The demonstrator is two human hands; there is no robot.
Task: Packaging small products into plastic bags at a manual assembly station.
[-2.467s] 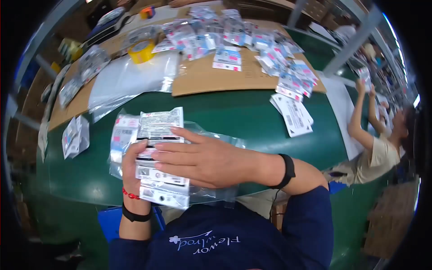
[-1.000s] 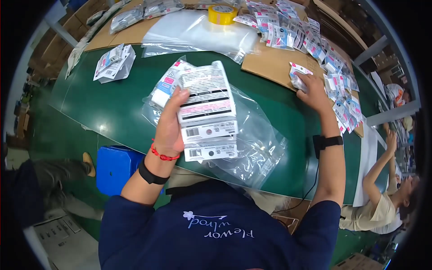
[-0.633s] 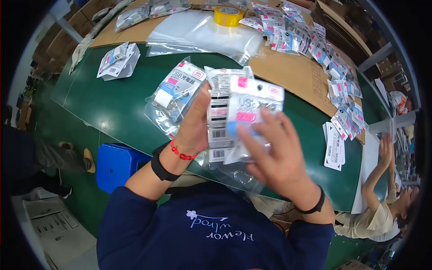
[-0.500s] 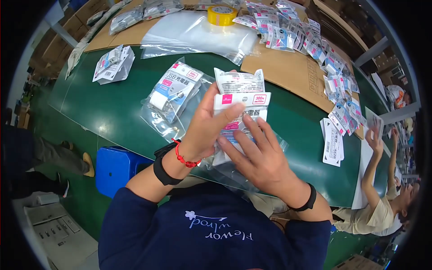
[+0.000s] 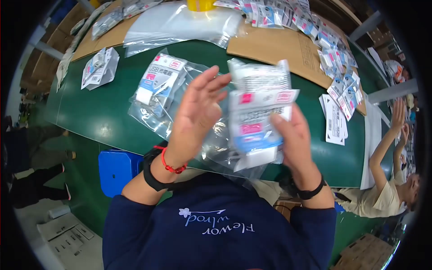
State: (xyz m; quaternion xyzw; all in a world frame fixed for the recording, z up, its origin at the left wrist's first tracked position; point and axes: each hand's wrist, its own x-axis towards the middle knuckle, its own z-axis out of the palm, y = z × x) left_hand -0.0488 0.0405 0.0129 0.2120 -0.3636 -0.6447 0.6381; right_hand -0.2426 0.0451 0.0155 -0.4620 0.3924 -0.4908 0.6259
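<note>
My right hand (image 5: 294, 139) grips a stack of packaged USB chargers (image 5: 256, 119) by its right side, thumb on top. The packs are white with pink and blue print and look smeared by motion. My left hand (image 5: 195, 110) is just left of the stack, apart from it, fingers spread and holding nothing. Under both hands lies a clear plastic bag (image 5: 211, 141) on the green table. More charger packs (image 5: 162, 78) rest on the bag's left part.
White cards with a pack (image 5: 101, 69) lie at the far left. Clear bags (image 5: 180, 27) and yellow tape (image 5: 201, 4) sit at the back. Many charger packs (image 5: 330, 63) cover the cardboard (image 5: 274, 49); white cards (image 5: 334, 121) lie right. A blue stool (image 5: 118, 173) stands left; a co-worker (image 5: 382, 189) is at right.
The charger stack has moved right in my right hand. My left hand has let go of it and opened. The view has shifted slightly.
</note>
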